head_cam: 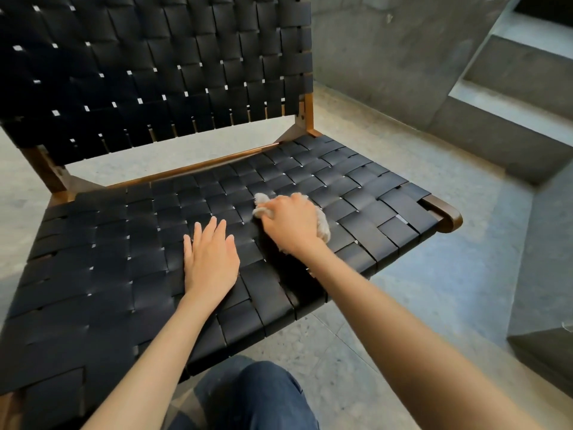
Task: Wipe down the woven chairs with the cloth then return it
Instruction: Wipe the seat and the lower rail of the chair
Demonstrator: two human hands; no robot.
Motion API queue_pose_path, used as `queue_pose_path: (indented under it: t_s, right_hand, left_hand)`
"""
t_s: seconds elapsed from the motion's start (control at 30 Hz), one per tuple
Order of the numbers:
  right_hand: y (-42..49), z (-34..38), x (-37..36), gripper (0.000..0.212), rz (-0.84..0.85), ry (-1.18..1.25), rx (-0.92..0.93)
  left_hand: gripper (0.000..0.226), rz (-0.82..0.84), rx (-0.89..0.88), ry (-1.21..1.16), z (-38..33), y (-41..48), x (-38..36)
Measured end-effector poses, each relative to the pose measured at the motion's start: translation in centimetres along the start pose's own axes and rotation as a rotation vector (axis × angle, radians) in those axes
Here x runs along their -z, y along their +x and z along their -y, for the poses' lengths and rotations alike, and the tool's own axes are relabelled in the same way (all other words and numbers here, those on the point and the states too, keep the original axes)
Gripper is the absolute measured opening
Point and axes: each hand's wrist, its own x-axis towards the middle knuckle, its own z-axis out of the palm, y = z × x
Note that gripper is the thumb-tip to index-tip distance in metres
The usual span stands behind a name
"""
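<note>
Wiping step: right hand is rubbing cloth over chair seat.
Right fingers are clenching the cloth beneath them; left hand is lying flat, fingers released. Next move likely calls for unwiped weave beyond the fingertips.

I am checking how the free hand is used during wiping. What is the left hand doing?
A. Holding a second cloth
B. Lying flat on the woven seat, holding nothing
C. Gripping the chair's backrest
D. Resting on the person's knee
B: the left hand lies palm down with straight fingers on the woven seat, while the right hand grips the cloth.
</note>
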Motion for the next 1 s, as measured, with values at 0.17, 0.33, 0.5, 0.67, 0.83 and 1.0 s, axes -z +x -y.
queue_pose_path:
  t_s: [0.17, 0.33, 0.5, 0.67, 0.83, 1.0]
  right_hand:
    - [0.1, 4.1, -1.4, 0.029, 0.023, 0.047, 0.124]
    - [1.2, 1.2, -1.4, 0.032, -0.006, -0.016, 0.106]
    - [4.2, -7.0, 0.8, 0.034, -0.032, -0.142, -0.044]
    - [7.7, -14.2, 2.3, 0.031, -0.131, -0.157, -0.208]
    - [10.2, -13.8, 1.7, 0.028, -0.146, -0.205, -0.247]
    - [10.0, -7.1, -0.4, 0.024, -0.098, -0.098, 0.003]
  left_hand:
    - [0.048, -0.052, 0.055, -0.186, 0.0, -0.2, 0.7]
    - [0.047, 0.026, 0.01, 0.004, 0.4, 0.8, 0.5]
    - [0.049, 0.061, -0.004, 0.049, 1.1, 3.0, 0.1]
    - [0.05, 0.101, -0.003, 0.091, 3.0, 5.6, 0.2]
    - [0.051, 0.12, 0.042, 0.177, 3.3, 7.2, -0.3]
    - [0.052, 0.009, 0.041, 0.131, 2.9, 7.0, -0.9]
